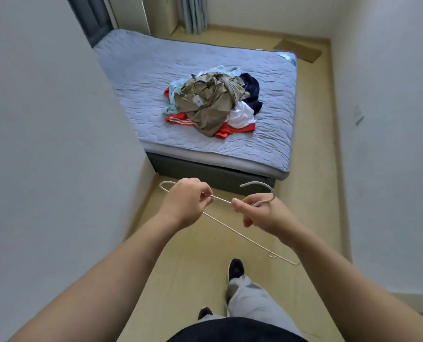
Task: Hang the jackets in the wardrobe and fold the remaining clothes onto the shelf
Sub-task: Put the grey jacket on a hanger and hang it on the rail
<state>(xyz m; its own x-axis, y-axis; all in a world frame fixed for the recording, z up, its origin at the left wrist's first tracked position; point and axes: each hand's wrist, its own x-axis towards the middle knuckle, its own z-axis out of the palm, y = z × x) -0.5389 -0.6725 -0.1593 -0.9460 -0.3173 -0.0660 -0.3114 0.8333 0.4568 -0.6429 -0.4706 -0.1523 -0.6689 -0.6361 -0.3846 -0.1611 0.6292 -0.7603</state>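
Left hand [184, 202] + right hand [262, 213]: fingers pinching wire hanger [221, 199] | clothes pile [213, 112] on bed [151, 67] (tag [198, 102] unreadable)

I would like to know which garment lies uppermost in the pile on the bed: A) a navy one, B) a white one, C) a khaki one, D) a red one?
C: the khaki garment spreads over the others on the bed, while a red piece, a white piece and a navy piece peek out only at its edges.

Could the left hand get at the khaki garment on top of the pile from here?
Probably not yet. The left hand grips the hanger, and the khaki garment lies on the bed, beyond arm's reach. Only bare floor lies between, so stepping closer should do.
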